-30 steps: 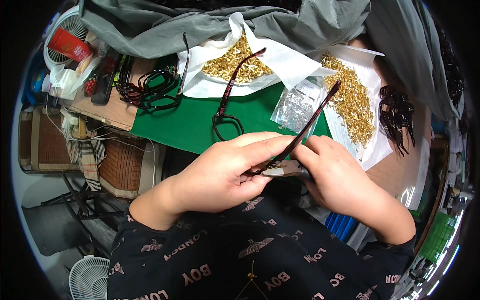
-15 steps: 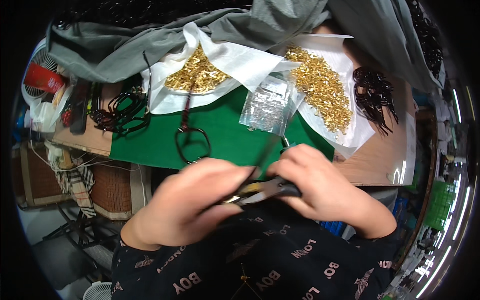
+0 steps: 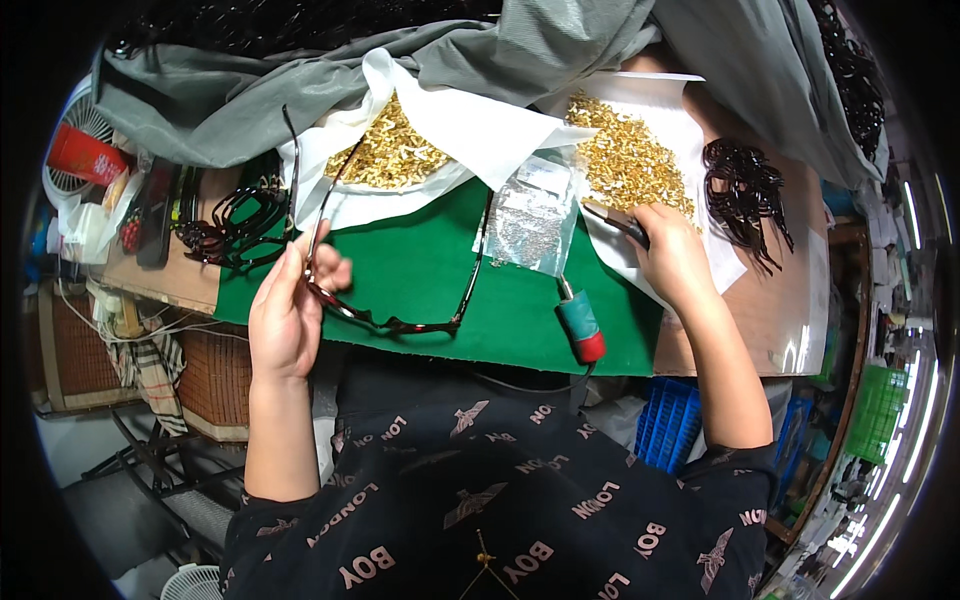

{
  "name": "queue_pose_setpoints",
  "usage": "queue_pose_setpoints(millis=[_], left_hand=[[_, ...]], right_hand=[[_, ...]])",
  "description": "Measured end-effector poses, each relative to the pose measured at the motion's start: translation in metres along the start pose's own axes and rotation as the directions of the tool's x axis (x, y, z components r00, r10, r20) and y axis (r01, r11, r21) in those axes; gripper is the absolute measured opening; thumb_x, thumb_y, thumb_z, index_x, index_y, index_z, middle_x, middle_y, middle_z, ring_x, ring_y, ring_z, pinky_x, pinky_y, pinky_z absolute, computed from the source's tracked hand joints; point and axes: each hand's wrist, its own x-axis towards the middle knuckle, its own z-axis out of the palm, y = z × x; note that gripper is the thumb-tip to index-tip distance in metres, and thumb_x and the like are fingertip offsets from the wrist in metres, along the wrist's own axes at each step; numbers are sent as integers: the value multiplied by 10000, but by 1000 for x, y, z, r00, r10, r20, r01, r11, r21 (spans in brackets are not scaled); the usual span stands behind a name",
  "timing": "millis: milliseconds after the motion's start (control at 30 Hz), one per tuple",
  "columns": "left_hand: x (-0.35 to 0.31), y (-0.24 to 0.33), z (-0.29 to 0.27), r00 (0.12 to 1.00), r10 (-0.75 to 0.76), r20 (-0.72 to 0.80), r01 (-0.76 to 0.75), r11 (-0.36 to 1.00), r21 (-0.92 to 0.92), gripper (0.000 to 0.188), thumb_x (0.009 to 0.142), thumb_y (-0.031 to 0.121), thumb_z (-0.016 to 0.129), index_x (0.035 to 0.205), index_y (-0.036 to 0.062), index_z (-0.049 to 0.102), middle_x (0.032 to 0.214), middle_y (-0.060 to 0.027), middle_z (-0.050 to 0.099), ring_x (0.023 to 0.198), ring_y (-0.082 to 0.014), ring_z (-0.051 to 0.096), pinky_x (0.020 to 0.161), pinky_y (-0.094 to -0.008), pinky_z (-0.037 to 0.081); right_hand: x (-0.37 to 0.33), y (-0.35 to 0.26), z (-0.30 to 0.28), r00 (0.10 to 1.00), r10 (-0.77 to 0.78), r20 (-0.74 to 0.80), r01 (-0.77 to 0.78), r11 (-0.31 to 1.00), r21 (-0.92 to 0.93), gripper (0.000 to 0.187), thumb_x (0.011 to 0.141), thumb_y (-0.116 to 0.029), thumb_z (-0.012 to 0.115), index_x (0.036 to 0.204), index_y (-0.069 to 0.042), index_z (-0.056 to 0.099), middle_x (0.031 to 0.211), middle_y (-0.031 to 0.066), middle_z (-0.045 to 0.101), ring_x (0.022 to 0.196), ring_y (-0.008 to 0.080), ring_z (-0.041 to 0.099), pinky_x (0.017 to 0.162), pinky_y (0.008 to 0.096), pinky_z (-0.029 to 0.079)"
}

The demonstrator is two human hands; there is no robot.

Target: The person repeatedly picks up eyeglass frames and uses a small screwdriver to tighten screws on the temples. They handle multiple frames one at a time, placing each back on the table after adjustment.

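My left hand [image 3: 285, 315] is closed round one end of a dark brown eyeglass frame [image 3: 385, 322], near its hinge. The frame's two temples are spread open and reach away over the green mat [image 3: 400, 250]. In my right hand [image 3: 670, 245] is a pair of pliers [image 3: 628, 228], its jaws pointing left over the edge of white paper. On that paper lies a heap of small gold-coloured metal parts [image 3: 640, 160]. Between the hands rests a clear plastic bag [image 3: 535, 215] of tiny silvery pieces. A tool with a teal and red handle [image 3: 580, 325] lies below the bag.
Another gold heap [image 3: 390, 150] sits on white paper at the back left. Dark eyeglass frames [image 3: 235, 220] are piled at the left, and dark curved pieces [image 3: 745, 190] at the right. Grey cloth [image 3: 300, 95] drapes the back. A blue basket [image 3: 665, 420] stands below the front edge.
My hands have moved apart from close in front of me. The left has gone left with the eyeglass frame; the right has carried the pliers up and right, toward the gold heap.
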Motion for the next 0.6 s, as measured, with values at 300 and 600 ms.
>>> queue_pose_setpoints(millis=[300, 600], left_hand=[[-19, -8, 87, 887, -9, 462, -461, -87, 883, 411, 746, 165, 726, 1111, 20, 604, 1057, -125, 578, 952, -297, 546, 848, -399, 440], [-28, -5, 81, 737, 299, 606, -676, 356, 646, 390, 724, 117, 766, 1088, 31, 655, 828, -77, 659, 726, -242, 599, 675, -329, 439]], right_hand=[[11, 3, -10, 984, -46, 171, 63, 994, -93, 167, 714, -72, 673, 821, -15, 559, 805, 171, 603, 819, 375, 595, 727, 457, 479], [-15, -14, -21, 994, 101, -32, -84, 939, 333, 116, 778, -40, 656, 869, -13, 588, 831, 132, 604, 773, 290, 601, 722, 382, 480]])
